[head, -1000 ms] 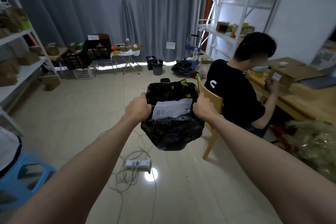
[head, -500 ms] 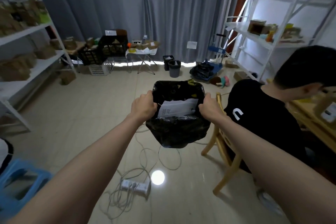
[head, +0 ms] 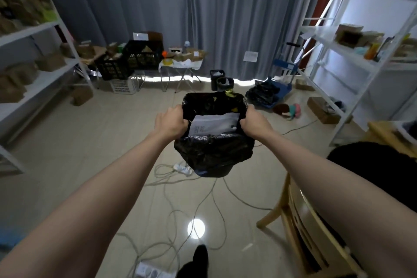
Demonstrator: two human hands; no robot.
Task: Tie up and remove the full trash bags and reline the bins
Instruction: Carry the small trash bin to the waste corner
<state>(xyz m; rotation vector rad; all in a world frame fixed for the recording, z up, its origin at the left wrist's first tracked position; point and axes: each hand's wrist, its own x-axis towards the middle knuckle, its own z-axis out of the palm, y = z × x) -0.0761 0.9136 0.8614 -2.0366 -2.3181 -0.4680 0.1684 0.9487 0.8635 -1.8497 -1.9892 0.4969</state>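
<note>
Head view: our left hand (head: 170, 123) and right hand (head: 256, 125) each clench the bag (head: 213, 153) rim. We should gather the rim above the paper (head: 214, 124), then knot.

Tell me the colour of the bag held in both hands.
Black, glossy; the bag shows best in the head view.

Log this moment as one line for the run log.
step: carrying full trash bag | left hand: grips bag rim | right hand: grips bag rim | bag: open, untied, paper on top | below: cables on floor
</note>
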